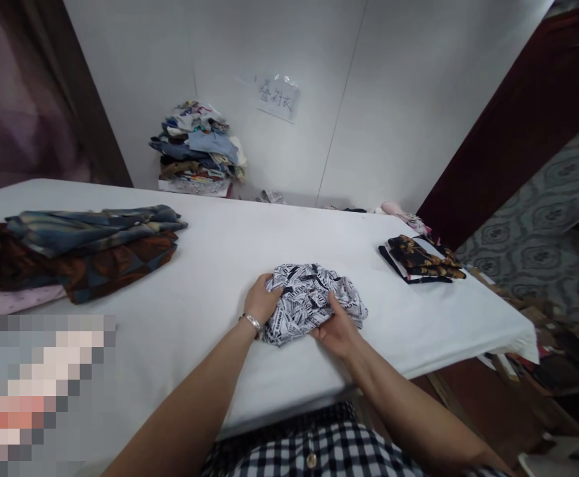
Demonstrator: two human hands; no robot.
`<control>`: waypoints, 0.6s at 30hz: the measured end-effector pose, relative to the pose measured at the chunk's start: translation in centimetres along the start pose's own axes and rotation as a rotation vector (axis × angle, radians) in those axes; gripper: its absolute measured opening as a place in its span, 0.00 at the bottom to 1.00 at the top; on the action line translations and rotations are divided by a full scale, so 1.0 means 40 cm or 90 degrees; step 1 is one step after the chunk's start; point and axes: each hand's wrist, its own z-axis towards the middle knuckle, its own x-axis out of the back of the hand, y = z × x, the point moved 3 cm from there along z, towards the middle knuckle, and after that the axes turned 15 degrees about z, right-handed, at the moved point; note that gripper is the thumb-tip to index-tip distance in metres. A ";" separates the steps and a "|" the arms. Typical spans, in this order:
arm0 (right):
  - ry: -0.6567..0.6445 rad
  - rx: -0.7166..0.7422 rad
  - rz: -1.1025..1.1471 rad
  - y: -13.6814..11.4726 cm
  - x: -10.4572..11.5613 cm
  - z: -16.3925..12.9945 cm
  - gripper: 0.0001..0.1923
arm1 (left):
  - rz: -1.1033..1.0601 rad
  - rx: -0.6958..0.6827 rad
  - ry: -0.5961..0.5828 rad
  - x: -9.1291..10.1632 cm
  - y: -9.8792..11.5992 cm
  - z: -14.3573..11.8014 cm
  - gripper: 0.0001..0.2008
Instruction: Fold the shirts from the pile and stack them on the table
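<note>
A black-and-white shirt (304, 305) with a newspaper-style print lies folded into a compact bundle on the white-covered table (220, 265), near its front edge. My left hand (261, 301), with a silver bracelet at the wrist, grips the bundle's left side; its fingertips are partly hidden by the cloth. On the right side, my right hand (339, 326) has its thumb on top and its fingers under the near edge. Both hands are closed on the fabric.
Loose blue and brown patterned garments (95, 245) lie at the left. Dark floral folded clothes (419, 258) sit at the right end. Behind the table rises a tall pile of clothes (200, 146) against the wall, beside a handwritten sign (278, 98). A pixelated patch covers the lower left.
</note>
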 end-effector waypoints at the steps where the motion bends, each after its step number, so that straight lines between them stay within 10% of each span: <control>1: 0.031 0.028 -0.001 0.000 -0.004 0.013 0.16 | 0.000 -0.002 0.000 0.002 0.000 0.000 0.22; 5: 0.126 0.127 0.038 -0.003 -0.010 0.043 0.09 | -0.010 0.012 -0.017 0.014 -0.006 0.009 0.24; 18: -0.025 0.229 0.048 -0.226 -0.029 0.034 0.13 | -0.192 0.089 -0.080 0.002 -0.019 0.028 0.33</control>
